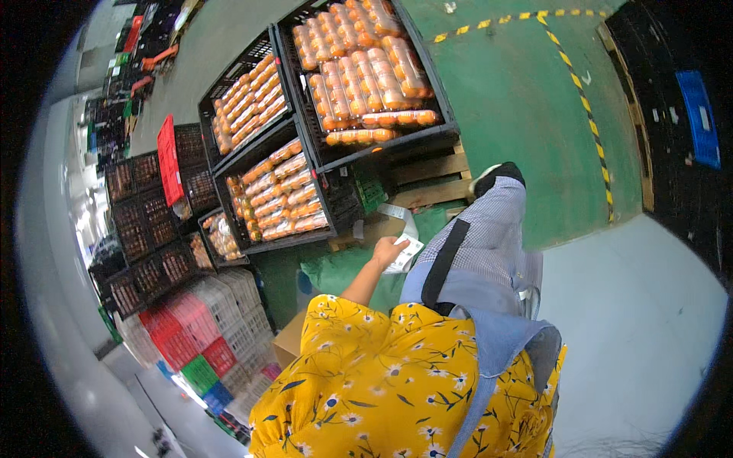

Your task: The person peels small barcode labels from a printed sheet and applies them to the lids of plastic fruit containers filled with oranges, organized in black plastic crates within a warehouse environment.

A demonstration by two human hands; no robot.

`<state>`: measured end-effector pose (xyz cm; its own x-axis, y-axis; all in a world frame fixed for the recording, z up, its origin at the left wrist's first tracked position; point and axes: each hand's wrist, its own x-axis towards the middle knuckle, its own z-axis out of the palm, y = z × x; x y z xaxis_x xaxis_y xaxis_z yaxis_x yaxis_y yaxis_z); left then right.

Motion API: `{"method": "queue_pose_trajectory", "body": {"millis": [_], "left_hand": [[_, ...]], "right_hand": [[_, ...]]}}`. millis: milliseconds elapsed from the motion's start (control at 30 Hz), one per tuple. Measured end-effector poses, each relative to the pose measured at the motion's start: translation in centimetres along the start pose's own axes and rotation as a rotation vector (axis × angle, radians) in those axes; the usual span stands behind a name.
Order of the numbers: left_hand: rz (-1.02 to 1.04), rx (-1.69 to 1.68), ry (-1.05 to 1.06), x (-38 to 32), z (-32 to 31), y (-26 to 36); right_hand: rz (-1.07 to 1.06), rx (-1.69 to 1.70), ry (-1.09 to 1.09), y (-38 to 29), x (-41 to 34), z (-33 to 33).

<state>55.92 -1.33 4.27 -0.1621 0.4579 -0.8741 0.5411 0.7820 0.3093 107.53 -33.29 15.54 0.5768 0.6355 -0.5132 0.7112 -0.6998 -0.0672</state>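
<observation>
My left hand is closed on a strip of white printed labels. The strip curls away past my fingers towards a wooden pallet. My right hand is out of view. Just beyond the labels stand black plastic crates. The nearer one holds rows of clear packs of orange round fruit. A further crate, higher in the view, is filled with more such fruit packs. My leg in checked trousers is to the right of the labels.
A wooden pallet supports the crates. Red crates and white crates are stacked at lower left, near a cardboard box. Yellow-black tape marks the green floor. Black stacks stand at the right, with a blue crate.
</observation>
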Motion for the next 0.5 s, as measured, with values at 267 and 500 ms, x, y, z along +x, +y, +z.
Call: {"method": "queue_pose_trajectory", "body": {"millis": [267,500], "left_hand": [[-0.031,0.073,-0.046,6.7,5.4,3.8],[-0.018,0.167,-0.136,17.2,12.9,11.7]], "right_hand": [[0.107,0.437,-0.036,-6.6,28.5,-4.9],[-0.145,0.581,-0.147,-21.6,50.8,-14.2]]}}
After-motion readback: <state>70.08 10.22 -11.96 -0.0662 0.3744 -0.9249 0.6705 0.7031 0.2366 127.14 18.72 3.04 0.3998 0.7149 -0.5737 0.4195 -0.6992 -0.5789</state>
